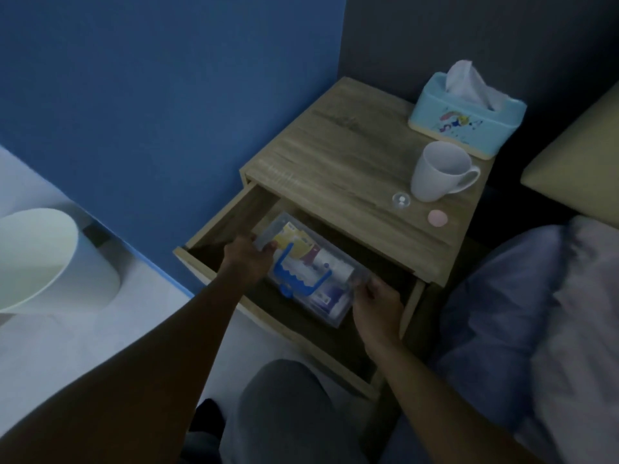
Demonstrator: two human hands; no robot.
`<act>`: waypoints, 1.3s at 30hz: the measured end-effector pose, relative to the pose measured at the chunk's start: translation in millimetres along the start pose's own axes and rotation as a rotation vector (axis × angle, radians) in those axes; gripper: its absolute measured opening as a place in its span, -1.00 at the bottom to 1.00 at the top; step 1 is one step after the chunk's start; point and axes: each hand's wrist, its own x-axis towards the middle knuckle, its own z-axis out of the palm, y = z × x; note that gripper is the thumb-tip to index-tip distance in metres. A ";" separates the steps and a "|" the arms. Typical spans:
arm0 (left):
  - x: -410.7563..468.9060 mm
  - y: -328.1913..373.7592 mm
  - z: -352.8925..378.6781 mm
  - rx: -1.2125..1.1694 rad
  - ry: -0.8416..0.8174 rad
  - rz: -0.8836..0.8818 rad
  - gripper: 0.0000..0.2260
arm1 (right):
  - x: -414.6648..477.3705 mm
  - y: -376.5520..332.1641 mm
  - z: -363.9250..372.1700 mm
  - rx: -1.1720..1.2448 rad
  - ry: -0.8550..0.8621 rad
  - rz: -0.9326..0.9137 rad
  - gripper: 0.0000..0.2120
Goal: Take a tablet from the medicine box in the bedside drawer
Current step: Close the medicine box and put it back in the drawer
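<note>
A bedroom: bedside table beside a bed.

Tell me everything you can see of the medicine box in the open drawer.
The medicine box is a clear plastic rectangular case with a blue handle on its lid, which looks shut. Packets in yellow, pink, white and purple show through it. It lies askew inside the open wooden drawer. The left hand grips its far-left end and the right hand its near-right end. Whether it rests on the drawer floor is unclear.
</note>
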 end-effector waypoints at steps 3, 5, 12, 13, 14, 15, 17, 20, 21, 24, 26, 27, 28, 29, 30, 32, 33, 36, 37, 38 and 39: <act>3.9 0.8 9.2 -0.014 -0.019 -0.036 -0.61 | 7.6 9.5 4.2 -0.031 0.025 0.029 -0.83; 4.8 2.2 13.9 -0.003 -0.020 -0.047 -0.60 | 12.4 14.7 5.8 -0.041 0.032 0.042 -0.82; 0.6 1.3 24.0 -0.022 0.016 -0.047 -0.61 | 24.9 25.3 6.9 -0.114 0.017 0.046 -0.85; 0.0 1.9 24.1 -0.035 0.015 -0.051 -0.60 | 26.6 26.0 6.0 -0.142 0.012 0.040 -0.86; -0.6 2.3 24.2 -0.041 0.008 -0.054 -0.59 | 28.1 26.3 4.9 -0.174 0.003 0.037 -0.86; -1.6 2.1 24.5 -0.039 0.000 -0.052 -0.59 | 29.4 25.5 3.7 -0.209 -0.011 0.036 -0.84; -4.4 0.3 25.0 -0.036 -0.017 -0.034 -0.59 | 30.7 22.0 1.1 -0.277 -0.034 0.024 -0.79; -13.5 -2.1 24.4 -0.039 -0.006 0.055 -0.52 | 25.3 13.0 -5.4 -0.355 -0.003 -0.070 -0.60; -17.5 -3.2 23.2 -0.019 0.011 0.105 -0.47 | 21.9 10.3 -9.4 -0.380 0.007 -0.131 -0.58; -33.7 -10.3 15.1 0.041 0.066 0.256 -0.43 | 12.3 4.8 -24.6 -0.443 -0.035 -0.301 -0.56; -44.9 -19.6 8.4 0.143 0.119 0.340 -0.46 | 7.7 -0.9 -35.7 -0.482 -0.056 -0.408 -0.57; -50.0 -24.8 5.3 0.229 0.173 0.383 -0.46 | 6.5 -5.0 -41.5 -0.504 -0.045 -0.464 -0.57; -54.3 -30.3 2.3 0.294 0.234 0.418 -0.45 | 6.5 -9.1 -46.8 -0.519 -0.034 -0.515 -0.57; -59.0 -35.4 -0.6 0.309 0.285 0.429 -0.43 | 7.4 -13.1 -51.9 -0.527 -0.036 -0.555 -0.56; -63.7 -40.1 -2.7 0.279 0.316 0.413 -0.40 | 9.6 -17.0 -56.8 -0.535 -0.049 -0.579 -0.55; -71.1 -49.5 -3.6 0.167 0.341 0.360 -0.35 | 17.4 -22.9 -66.1 -0.593 -0.073 -0.596 -0.53; -73.9 -54.7 -2.4 0.107 0.341 0.325 -0.32 | 22.6 -24.7 -70.2 -0.641 -0.079 -0.595 -0.51; -79.4 -68.4 5.7 -0.086 0.270 0.161 -0.18 | 39.2 -26.7 -83.8 -0.837 -0.099 -0.586 -0.47; -80.4 -72.2 8.7 -0.156 0.227 0.136 -0.17 | 44.6 -26.4 -88.7 -0.900 -0.106 -0.589 -0.46; -81.0 -75.7 12.2 -0.226 0.191 0.131 -0.19 | 50.2 -25.3 -93.6 -0.953 -0.110 -0.601 -0.45; -82.0 -78.9 16.3 -0.284 0.161 0.127 -0.21 | 55.3 -23.5 -98.9 -0.995 -0.114 -0.613 -0.44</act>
